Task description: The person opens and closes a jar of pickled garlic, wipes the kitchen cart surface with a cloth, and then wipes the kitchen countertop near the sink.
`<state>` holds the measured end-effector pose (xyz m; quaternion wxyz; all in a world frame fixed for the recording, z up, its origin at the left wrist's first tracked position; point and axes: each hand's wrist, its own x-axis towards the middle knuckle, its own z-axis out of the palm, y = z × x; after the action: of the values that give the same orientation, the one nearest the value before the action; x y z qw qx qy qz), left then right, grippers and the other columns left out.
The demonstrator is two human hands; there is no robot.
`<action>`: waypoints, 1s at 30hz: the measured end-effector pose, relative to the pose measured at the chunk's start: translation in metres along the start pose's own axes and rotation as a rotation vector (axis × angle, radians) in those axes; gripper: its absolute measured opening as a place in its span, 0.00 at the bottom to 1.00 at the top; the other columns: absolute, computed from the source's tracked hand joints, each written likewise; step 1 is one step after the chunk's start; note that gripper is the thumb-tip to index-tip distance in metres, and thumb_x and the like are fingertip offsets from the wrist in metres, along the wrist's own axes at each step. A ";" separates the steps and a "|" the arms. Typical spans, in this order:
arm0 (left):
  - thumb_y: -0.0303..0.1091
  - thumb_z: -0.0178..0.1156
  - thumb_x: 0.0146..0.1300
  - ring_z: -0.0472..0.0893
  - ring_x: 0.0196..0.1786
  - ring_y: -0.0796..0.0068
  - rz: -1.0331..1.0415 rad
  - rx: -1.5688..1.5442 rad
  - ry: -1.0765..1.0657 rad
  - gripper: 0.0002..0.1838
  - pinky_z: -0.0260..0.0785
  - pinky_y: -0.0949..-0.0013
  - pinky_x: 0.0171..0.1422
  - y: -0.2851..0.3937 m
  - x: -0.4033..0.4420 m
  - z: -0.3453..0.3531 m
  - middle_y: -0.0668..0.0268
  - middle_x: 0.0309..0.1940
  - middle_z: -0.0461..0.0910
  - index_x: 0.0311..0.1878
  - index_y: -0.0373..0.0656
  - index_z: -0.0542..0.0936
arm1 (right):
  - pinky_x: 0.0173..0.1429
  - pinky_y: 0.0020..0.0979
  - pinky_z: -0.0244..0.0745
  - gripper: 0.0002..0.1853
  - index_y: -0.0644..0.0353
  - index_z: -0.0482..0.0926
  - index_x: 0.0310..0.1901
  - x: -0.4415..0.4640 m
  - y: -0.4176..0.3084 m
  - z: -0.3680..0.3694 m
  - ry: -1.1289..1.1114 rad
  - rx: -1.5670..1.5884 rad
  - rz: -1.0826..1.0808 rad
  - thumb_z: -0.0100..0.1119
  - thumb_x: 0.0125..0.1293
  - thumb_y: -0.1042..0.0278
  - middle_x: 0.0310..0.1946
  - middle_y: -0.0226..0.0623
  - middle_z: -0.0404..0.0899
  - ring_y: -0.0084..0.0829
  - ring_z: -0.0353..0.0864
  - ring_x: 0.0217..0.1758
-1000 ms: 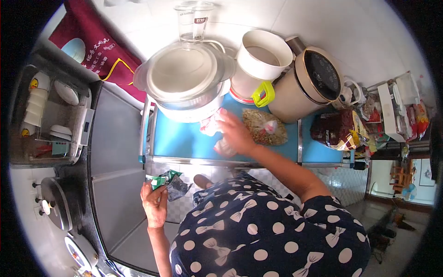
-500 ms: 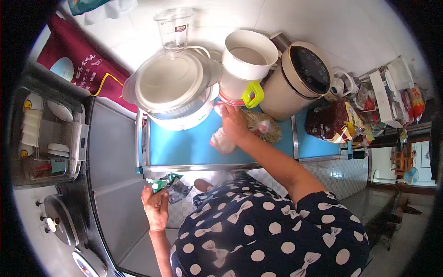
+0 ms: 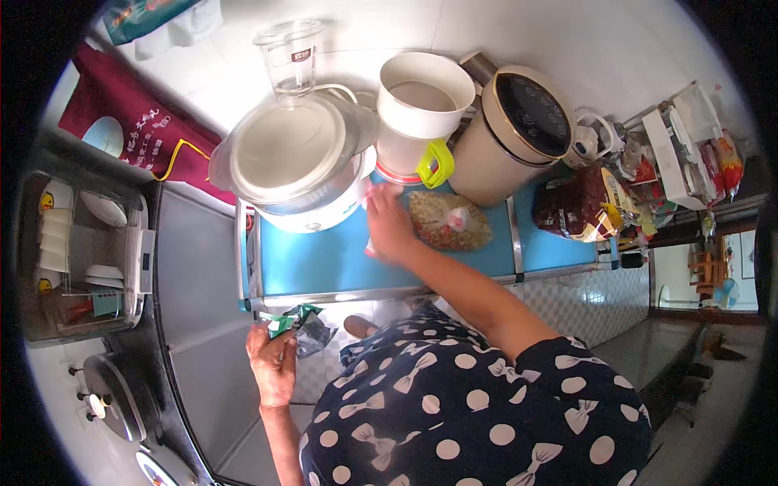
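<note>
My left hand (image 3: 272, 366), at the lower left, pinches a crumpled green and dark plastic packet (image 3: 309, 330) that hangs in front of the blue-topped table (image 3: 312, 263). On that table my right hand (image 3: 391, 227) is closed on a small white-and-red plastic bag (image 3: 379, 194); most of the bag is hidden under the hand, and its edges show at the fingertips and beside the wrist. To the right of this hand lies a clear knotted bag of small yellowish-brown pieces (image 3: 448, 220). Just behind the fingers stands a white pitcher with a lime-green handle (image 3: 415, 121).
A white steamer with a clear lid (image 3: 296, 162) stands left of the pitcher, a beige cooker with a black top (image 3: 515, 138) right of it. Further right are a dark red package (image 3: 574, 204) and a white rack (image 3: 674, 158). A dish box (image 3: 89, 243) sits far left.
My right hand has moved left and a little toward me, the white-and-red bag shifting with it. The knotted bag is now uncovered. My left hand stays almost still; the view has shifted slightly.
</note>
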<state>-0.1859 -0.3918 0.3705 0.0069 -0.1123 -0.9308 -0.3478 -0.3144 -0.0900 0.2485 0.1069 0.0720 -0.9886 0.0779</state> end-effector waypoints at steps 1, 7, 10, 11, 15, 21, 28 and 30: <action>0.24 0.62 0.54 0.74 0.52 0.56 0.041 0.041 0.002 0.08 0.56 0.53 0.68 0.005 0.006 -0.004 0.58 0.44 0.77 0.38 0.38 0.84 | 0.67 0.43 0.65 0.30 0.73 0.69 0.58 -0.009 -0.003 -0.009 -0.057 0.061 -0.034 0.60 0.53 0.66 0.64 0.52 0.62 0.49 0.60 0.69; 0.25 0.60 0.55 0.74 0.54 0.57 0.304 0.307 -0.073 0.07 0.54 0.49 0.72 0.037 0.081 -0.013 0.59 0.47 0.77 0.37 0.40 0.83 | 0.67 0.41 0.64 0.33 0.67 0.71 0.58 -0.060 -0.021 -0.025 -0.173 0.297 -0.348 0.65 0.47 0.66 0.63 0.45 0.65 0.42 0.62 0.69; 0.30 0.60 0.52 0.73 0.56 0.61 0.459 0.510 -0.228 0.07 0.53 0.49 0.73 0.044 0.122 0.008 0.62 0.47 0.77 0.34 0.44 0.85 | 0.68 0.40 0.64 0.34 0.65 0.71 0.58 -0.075 -0.020 -0.005 -0.085 0.320 -0.485 0.64 0.45 0.68 0.60 0.41 0.68 0.40 0.65 0.68; 0.31 0.60 0.51 0.73 0.57 0.61 0.510 0.562 -0.250 0.07 0.53 0.50 0.73 0.042 0.133 0.020 0.63 0.47 0.77 0.34 0.45 0.85 | 0.68 0.40 0.64 0.34 0.65 0.71 0.58 -0.075 -0.019 -0.007 -0.079 0.344 -0.500 0.64 0.45 0.68 0.59 0.41 0.69 0.39 0.65 0.67; 0.33 0.60 0.50 0.69 0.61 0.64 0.659 0.682 -0.347 0.08 0.51 0.51 0.73 0.037 0.161 0.067 0.66 0.49 0.77 0.32 0.47 0.85 | 0.70 0.38 0.64 0.33 0.64 0.71 0.58 -0.078 -0.016 0.014 0.015 0.424 -0.524 0.63 0.45 0.71 0.58 0.40 0.70 0.39 0.67 0.66; 0.37 0.57 0.54 0.61 0.71 0.65 0.688 0.660 -0.293 0.15 0.48 0.49 0.74 0.047 0.150 0.111 0.64 0.65 0.68 0.45 0.52 0.84 | 0.67 0.38 0.67 0.25 0.61 0.75 0.52 -0.076 -0.016 0.021 -0.025 0.444 -0.483 0.62 0.47 0.70 0.54 0.40 0.72 0.39 0.70 0.63; 0.34 0.52 0.62 0.56 0.75 0.62 0.582 0.635 -0.188 0.28 0.39 0.39 0.75 0.012 0.081 0.118 0.65 0.73 0.58 0.68 0.57 0.69 | 0.61 0.45 0.69 0.27 0.55 0.77 0.53 -0.086 -0.010 -0.017 0.061 0.315 -0.412 0.63 0.47 0.62 0.55 0.33 0.73 0.40 0.71 0.62; 0.33 0.51 0.62 0.54 0.76 0.62 0.489 0.573 -0.176 0.27 0.37 0.38 0.75 -0.010 0.059 0.126 0.66 0.74 0.56 0.67 0.57 0.69 | 0.61 0.47 0.67 0.29 0.54 0.76 0.55 -0.090 0.002 -0.038 0.019 0.318 -0.479 0.64 0.47 0.59 0.56 0.34 0.73 0.40 0.70 0.63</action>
<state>-0.2374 -0.3050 0.2743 0.0406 -0.3538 -0.9331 -0.0507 -0.2201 -0.0702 0.2647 0.1191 0.3187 -0.9176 0.2053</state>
